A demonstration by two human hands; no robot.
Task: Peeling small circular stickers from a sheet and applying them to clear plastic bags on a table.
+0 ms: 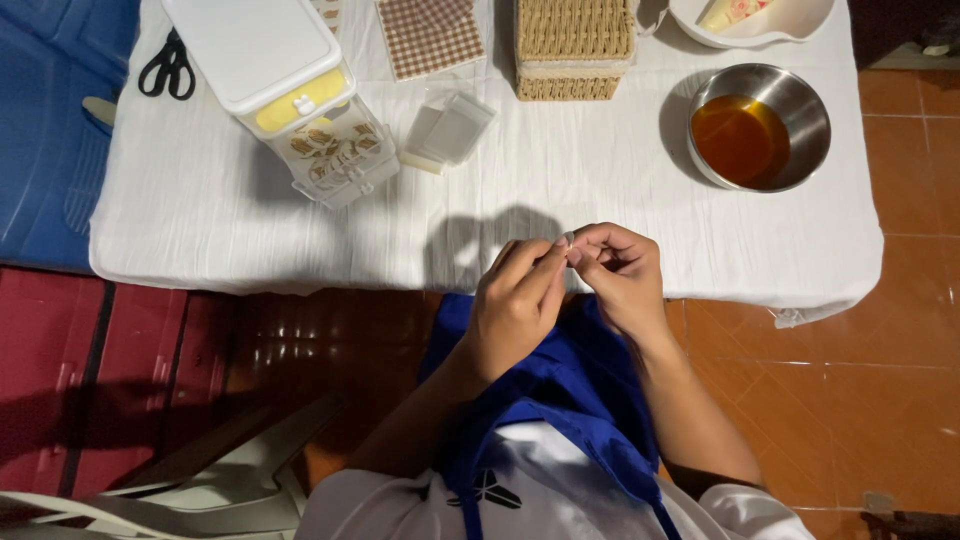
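Note:
My left hand [515, 305] and my right hand [620, 275] meet at the near edge of a table covered in white cloth [560, 210]. Between the fingertips of both hands is a small pale object [568, 240], too small to identify. Both hands pinch it, fingers curled. A blue apron [570, 390] lies over my lap below the hands.
On the cloth stand a clear container with a white lid [290, 90], a stack of small clear bags [450, 130], a woven basket [573, 45], a checked cloth [430, 35], a steel bowl of amber liquid [758, 128] and a white dish [755, 20]. Black scissors [167, 68] lie far left.

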